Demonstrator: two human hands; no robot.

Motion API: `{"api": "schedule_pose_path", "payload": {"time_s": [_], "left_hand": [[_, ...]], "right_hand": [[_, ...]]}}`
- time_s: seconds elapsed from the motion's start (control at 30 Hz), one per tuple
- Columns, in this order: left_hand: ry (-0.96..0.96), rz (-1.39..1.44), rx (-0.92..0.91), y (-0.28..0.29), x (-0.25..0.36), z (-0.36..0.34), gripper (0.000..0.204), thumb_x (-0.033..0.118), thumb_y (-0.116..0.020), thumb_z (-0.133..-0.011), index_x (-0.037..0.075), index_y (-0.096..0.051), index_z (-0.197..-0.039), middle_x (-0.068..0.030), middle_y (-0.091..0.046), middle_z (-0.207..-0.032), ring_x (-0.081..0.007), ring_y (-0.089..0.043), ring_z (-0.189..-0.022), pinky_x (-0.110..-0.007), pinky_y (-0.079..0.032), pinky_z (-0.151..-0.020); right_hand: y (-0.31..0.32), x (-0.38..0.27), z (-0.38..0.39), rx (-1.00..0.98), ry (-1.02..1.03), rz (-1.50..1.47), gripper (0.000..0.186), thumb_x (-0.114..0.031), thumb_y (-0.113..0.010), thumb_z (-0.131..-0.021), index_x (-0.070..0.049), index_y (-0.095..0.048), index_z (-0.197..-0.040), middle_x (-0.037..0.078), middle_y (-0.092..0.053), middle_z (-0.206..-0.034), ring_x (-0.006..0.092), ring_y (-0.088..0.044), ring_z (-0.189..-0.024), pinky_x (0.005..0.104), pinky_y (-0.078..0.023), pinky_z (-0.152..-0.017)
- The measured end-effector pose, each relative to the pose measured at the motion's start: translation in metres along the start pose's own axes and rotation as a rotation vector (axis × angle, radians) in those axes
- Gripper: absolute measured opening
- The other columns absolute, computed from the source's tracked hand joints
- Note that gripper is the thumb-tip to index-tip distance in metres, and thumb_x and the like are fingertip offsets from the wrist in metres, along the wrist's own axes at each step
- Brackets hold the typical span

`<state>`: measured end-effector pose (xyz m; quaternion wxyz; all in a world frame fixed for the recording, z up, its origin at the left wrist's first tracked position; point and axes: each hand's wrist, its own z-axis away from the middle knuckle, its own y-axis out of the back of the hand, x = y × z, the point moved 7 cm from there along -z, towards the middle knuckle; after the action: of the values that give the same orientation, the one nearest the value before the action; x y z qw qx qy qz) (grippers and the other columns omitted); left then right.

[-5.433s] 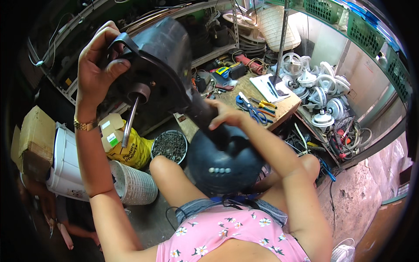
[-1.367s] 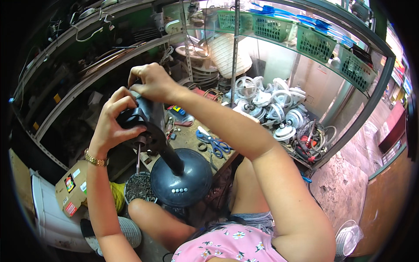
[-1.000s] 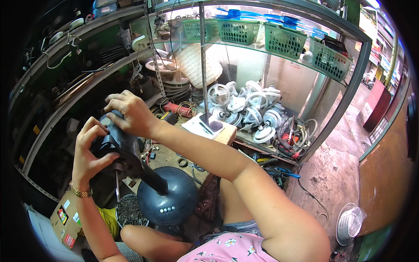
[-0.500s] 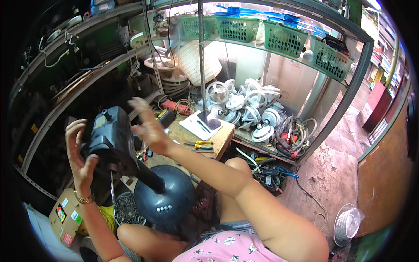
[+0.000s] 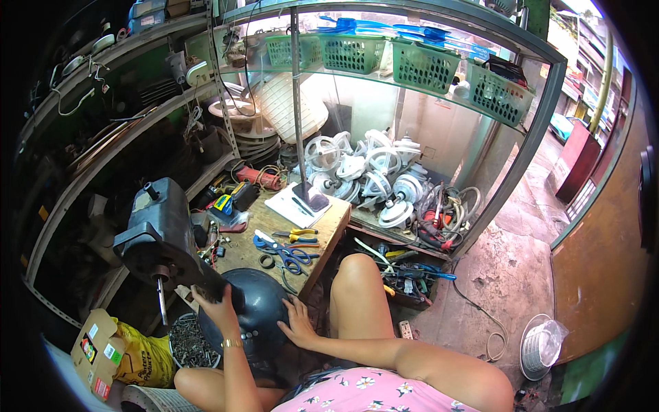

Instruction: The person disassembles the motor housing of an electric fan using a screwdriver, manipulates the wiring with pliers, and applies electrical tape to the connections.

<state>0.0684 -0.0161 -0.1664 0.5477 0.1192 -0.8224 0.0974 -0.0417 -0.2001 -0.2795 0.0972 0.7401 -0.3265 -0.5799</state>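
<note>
A dark electric fan without blades or guard stands between my knees, its motor housing (image 5: pixel 159 218) tilted at the upper left. A metal shaft (image 5: pixel 162 302) sticks out of the housing. Beneath it, a stem leads to the round glossy base (image 5: pixel 250 302). My left hand (image 5: pixel 218 312) is closed about the lower stem where it meets the base, thumb and fingers curved. My right hand (image 5: pixel 298 323) rests on the base's right edge with its fingers spread. Part of the base's button row is hidden by my left hand.
Blue-handled scissors (image 5: pixel 292 257), yellow-handled pliers (image 5: pixel 302 233) and a black tape roll (image 5: pixel 266 261) lie on the wooden table (image 5: pixel 336 223). White fan parts (image 5: pixel 384 172) pile up behind. A bowl of screws (image 5: pixel 193 343) sits at lower left, a toolbox (image 5: pixel 405 278) at right.
Both hands have come down from beside the motor housing to the stem and base. The fan has shifted slightly, and the view has moved, showing more of the table.
</note>
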Motion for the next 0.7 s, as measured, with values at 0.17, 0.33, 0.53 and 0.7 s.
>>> {"api": "schedule_pose_path", "payload": {"time_s": [0.17, 0.33, 0.53, 0.7], "left_hand": [[-0.143, -0.094, 0.0, 0.015, -0.009, -0.043, 0.055, 0.005, -0.079, -0.077, -0.006, -0.05, -0.123, -0.0122, -0.061, -0.115, -0.0223, -0.059, -0.104, -0.035, -0.046, -0.094], [0.004, 0.108, -0.2, -0.006, 0.011, -0.06, 0.042, 0.007, -0.081, -0.068, 0.002, -0.062, -0.105, -0.0029, -0.066, -0.095, -0.015, -0.061, -0.087, -0.031, -0.05, -0.08], [0.073, 0.367, -0.481, 0.003, 0.068, -0.075, 0.065, 0.002, -0.07, -0.066, 0.001, -0.049, -0.127, -0.0088, -0.064, -0.106, -0.0207, -0.062, -0.102, -0.035, -0.047, -0.096], [0.144, 0.452, -0.704, 0.01, 0.071, -0.074, 0.075, 0.005, -0.067, -0.06, 0.001, -0.045, -0.132, -0.0111, -0.063, -0.108, -0.0236, -0.059, -0.109, -0.038, -0.043, -0.103]], "right_hand": [[0.001, 0.015, -0.01, 0.182, -0.101, -0.042, 0.067, -0.023, -0.071, -0.08, 0.0, -0.039, -0.134, 0.024, -0.038, -0.135, 0.0436, -0.036, -0.127, 0.0504, -0.03, -0.107], [0.007, 0.086, -0.001, -0.013, -0.527, -0.024, 0.062, -0.032, -0.066, -0.087, -0.004, -0.041, -0.136, 0.018, -0.047, -0.136, 0.0402, -0.039, -0.127, 0.0535, -0.032, -0.105], [0.019, 0.106, -0.044, -0.101, -0.351, -0.254, 0.022, -0.022, -0.054, -0.096, -0.002, -0.059, -0.09, 0.014, -0.064, -0.068, 0.0258, -0.065, -0.062, 0.0386, -0.05, -0.058], [0.11, 0.08, -0.128, 0.112, -0.482, -0.868, 0.021, -0.021, -0.047, -0.103, -0.004, -0.06, -0.1, -0.003, -0.045, -0.061, 0.0066, -0.04, -0.047, 0.0233, -0.041, -0.045]]}}
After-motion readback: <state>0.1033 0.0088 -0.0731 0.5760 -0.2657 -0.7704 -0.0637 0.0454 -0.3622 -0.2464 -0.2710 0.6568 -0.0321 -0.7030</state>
